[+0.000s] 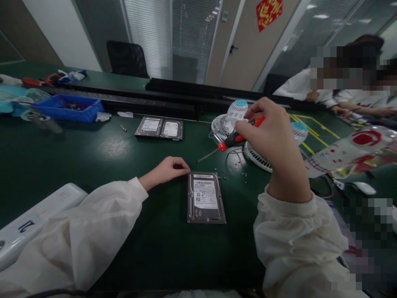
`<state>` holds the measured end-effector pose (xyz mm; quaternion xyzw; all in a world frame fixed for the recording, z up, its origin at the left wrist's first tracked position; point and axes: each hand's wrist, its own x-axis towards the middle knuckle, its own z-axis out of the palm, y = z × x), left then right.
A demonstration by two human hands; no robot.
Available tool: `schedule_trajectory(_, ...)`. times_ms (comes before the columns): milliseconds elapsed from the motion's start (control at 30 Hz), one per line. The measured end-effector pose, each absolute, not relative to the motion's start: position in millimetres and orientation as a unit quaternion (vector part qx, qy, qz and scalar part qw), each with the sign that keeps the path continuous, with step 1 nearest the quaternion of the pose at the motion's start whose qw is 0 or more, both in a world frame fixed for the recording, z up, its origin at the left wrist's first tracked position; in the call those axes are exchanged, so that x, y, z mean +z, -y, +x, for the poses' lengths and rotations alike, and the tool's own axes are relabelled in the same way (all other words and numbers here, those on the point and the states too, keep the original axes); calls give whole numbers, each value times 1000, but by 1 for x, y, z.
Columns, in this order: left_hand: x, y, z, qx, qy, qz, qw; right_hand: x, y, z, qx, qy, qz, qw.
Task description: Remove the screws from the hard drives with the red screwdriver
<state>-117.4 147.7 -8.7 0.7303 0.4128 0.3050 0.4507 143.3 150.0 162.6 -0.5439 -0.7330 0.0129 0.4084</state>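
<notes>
A hard drive (206, 198) with a white label lies flat on the green table in front of me. My left hand (166, 171) is closed, thumb and fingertips pinched together at the drive's far left corner. Anything small between those fingertips is hidden. Raised above the table on the right, my right hand (266, 128) grips a red and black screwdriver (230, 142). Its thin shaft slants down to the left, and the tip is apart from the drive. Several small screws (225, 178) lie scattered just right of the drive.
Two more hard drives (159, 128) lie farther back, with a blue bin (70, 108) to their left. White fans (237, 111) and a clear bottle (350, 151) stand at right. A white case (46, 219) lies beside my left sleeve. Other people (350, 78) sit at back right.
</notes>
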Motion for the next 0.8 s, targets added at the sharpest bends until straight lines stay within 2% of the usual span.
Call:
schedule_trajectory(367, -16, -152, -121, 300, -407, 749, 428, 191, -108, 183, -39, 665, -555, 498)
schedule_trajectory(500, -16, -153, -121, 296, -408, 760, 410, 188, -90, 199, -96, 666, -557, 488)
schedule_trajectory(667, -16, -153, -121, 299, -408, 774, 380, 142, -67, 232, -149, 655, -585, 454)
schedule_trajectory(800, -16, -152, -122, 301, -419, 777, 360, 76, -27, 256, -179, 619, -579, 500)
